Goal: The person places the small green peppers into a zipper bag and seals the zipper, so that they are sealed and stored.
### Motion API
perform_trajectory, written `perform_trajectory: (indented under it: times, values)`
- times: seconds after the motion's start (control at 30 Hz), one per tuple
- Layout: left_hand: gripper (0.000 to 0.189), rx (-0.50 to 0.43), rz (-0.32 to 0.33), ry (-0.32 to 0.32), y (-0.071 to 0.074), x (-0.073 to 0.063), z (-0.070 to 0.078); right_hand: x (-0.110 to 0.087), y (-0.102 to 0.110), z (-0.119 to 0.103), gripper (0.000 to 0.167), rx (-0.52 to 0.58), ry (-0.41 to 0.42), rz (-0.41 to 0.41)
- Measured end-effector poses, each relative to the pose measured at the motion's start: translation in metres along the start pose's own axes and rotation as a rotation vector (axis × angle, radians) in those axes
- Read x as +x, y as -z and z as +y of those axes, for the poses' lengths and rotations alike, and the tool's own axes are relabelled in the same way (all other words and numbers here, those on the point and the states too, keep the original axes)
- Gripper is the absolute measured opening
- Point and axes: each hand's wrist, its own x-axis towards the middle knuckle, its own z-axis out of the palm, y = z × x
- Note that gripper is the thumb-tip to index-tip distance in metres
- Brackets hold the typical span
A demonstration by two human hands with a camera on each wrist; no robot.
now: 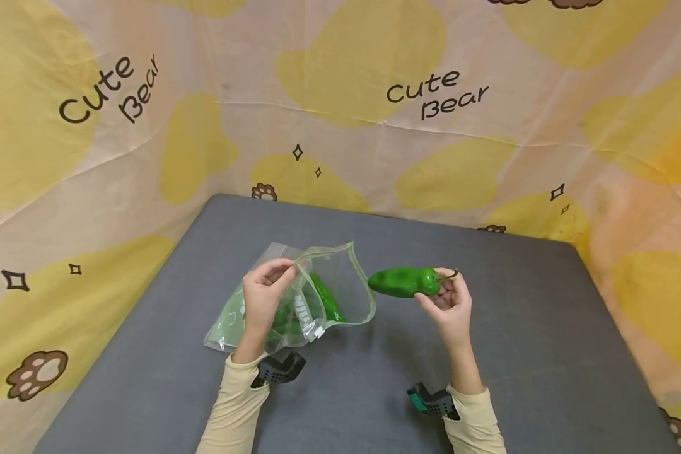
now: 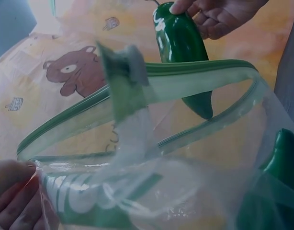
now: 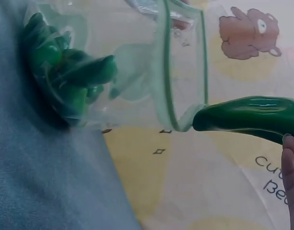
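A clear zip bag [image 1: 352, 271] with a green rim and a slider stands with its mouth spread toward the right. My left hand [image 1: 265, 293] pinches the rim of the bag between thumb and fingers. Several green peppers [image 3: 75, 72] lie inside, low in the bag. In my right hand [image 1: 451, 309] is a large green pepper [image 1: 400, 282], gripped near its stem end between thumb and fingers. The pepper's tip points left, right at the bag's opening; in the left wrist view it overlaps the far rim.
The bag is over a grey table [image 1: 516, 353]. Behind and beside the table hangs a cream and yellow cloth [image 1: 340, 82] printed with bears, paws and lettering. A dark wrist device [image 1: 434, 400] sits on each forearm over a beige sleeve [image 1: 473, 422].
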Motion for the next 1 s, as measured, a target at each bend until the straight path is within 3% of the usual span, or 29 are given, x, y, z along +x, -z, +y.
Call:
perform_trajectory:
  times: [0.13, 0.17, 0.33, 0.57, 1.0]
  values:
    - [0.008, -0.003, 0.005, 0.000, -0.001, 0.000, 0.001, -0.001, -0.003, 0.003, 0.049, 0.027, 0.006, -0.059]
    - [0.008, 0.027, 0.017, 0.009, -0.004, 0.000, 0.010, -0.001, -0.004, 0.004, 0.049, 0.023, 0.001, -0.069]
    - [0.010, 0.044, 0.044, 0.032, -0.007, 0.000, 0.014, -0.002, -0.008, 0.005, 0.045, -0.017, -0.067, -0.111]
    - [0.008, 0.056, 0.109, 0.034, -0.010, -0.001, 0.014, -0.004, -0.015, 0.011, 0.044, 0.042, -0.092, -0.130]
    - [0.005, 0.051, 0.127, 0.021, -0.014, -0.003, 0.012, -0.007, -0.027, 0.014, 0.043, 0.037, -0.145, -0.174]
